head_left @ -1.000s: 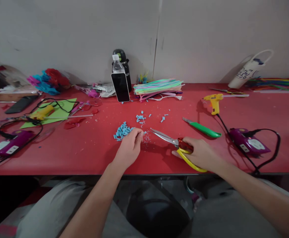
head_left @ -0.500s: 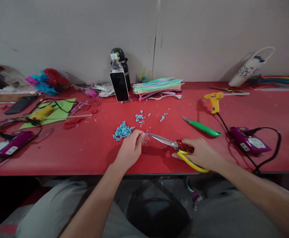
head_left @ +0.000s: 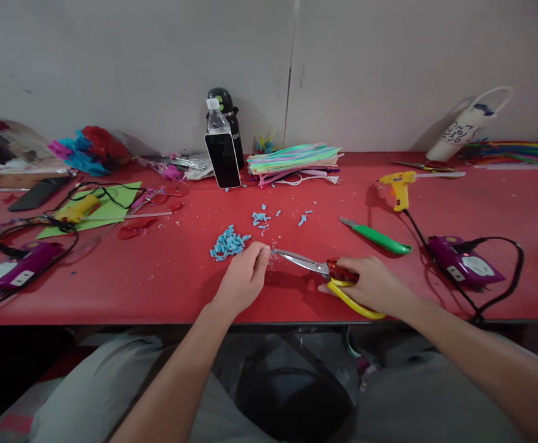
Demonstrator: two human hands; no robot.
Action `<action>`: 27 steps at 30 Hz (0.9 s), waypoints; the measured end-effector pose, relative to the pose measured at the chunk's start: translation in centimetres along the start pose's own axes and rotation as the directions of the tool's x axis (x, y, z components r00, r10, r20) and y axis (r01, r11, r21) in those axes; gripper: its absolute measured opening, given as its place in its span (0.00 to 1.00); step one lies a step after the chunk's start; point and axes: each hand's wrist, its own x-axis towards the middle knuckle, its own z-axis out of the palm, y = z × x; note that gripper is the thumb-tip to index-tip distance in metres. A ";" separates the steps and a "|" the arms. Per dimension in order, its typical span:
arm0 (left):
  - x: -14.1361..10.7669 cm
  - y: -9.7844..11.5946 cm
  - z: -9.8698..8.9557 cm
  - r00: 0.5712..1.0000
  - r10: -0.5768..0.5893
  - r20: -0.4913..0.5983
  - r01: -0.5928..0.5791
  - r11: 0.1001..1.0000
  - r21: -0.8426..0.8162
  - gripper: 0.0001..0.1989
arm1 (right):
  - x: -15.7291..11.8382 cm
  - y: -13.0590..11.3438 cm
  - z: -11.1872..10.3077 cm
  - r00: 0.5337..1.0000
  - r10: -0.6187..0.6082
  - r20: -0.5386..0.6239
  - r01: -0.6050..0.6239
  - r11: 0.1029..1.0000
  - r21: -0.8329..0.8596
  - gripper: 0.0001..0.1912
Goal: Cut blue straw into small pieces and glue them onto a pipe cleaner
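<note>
Right hand [head_left: 374, 284] around scissors [head_left: 317, 269], blades closed.

Two hands at work, left hand [head_left: 243, 280] and right hand [head_left: 374, 286]. One pair of scissors [head_left: 324, 271]. Two yellow glue guns [head_left: 400, 184] [head_left: 77, 209], two purple adapters [head_left: 462, 263] [head_left: 13, 271], one green knife [head_left: 379, 237], two bottles [head_left: 222, 132].

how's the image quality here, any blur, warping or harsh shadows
Head view: sharp around the left hand and the scissors in the right hand; wide-lens warping bows the table edge and stretches the forearms at the bottom; soft, even light, with mild shadows behind the glue gun and bottle; corners dim.
</note>
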 end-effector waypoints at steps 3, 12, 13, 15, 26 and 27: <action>0.0 0.0 0.0 1.000 -0.001 -0.003 0.001 1.000 -0.001 0.14 | 0.0 0.0 0.0 1.000 0.002 -0.002 -0.002 1.000 0.003 0.26; 0.0 -0.1 0.0 1.000 -0.012 0.016 0.012 1.000 -0.019 0.14 | 0.1 0.4 0.3 1.000 0.002 0.009 -0.003 1.000 0.016 0.25; 0.0 -0.1 0.0 1.000 -0.012 0.016 0.013 1.000 -0.019 0.14 | 0.2 0.4 0.4 1.000 0.005 0.009 -0.005 1.000 0.015 0.25; 0.0 -0.1 0.0 1.000 -0.015 0.018 0.015 1.000 -0.019 0.14 | 0.3 0.5 0.5 1.000 0.010 0.015 -0.010 1.000 0.014 0.24; 0.0 -0.2 0.0 0.999 -0.031 -0.017 0.030 0.999 -0.032 0.15 | 0.1 0.2 0.4 1.000 -0.016 -0.008 0.016 0.999 0.040 0.25; 0.0 -0.2 0.0 0.999 -0.028 -0.019 0.028 0.999 -0.032 0.15 | 0.1 0.2 0.5 1.000 -0.012 -0.002 0.012 0.999 0.034 0.25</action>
